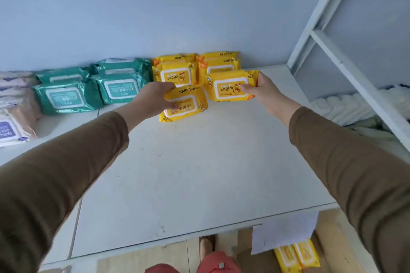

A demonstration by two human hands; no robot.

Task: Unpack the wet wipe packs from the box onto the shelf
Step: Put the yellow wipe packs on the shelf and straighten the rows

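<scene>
**Two yellow packs going down**

I am gripping one yellow pack in my left hand and another yellow pack in my right hand, fingers closed, lowering both onto the shelf before the yellow stacks. Next, I judge, I release them, then return to the box.

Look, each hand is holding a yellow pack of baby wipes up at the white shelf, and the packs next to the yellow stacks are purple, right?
Not quite. The head view shows the left hand and right hand each holding a yellow plastic pack of baby wipes at the white shelf, but the packs beside the yellow stacks are teal green, not purple.
</scene>
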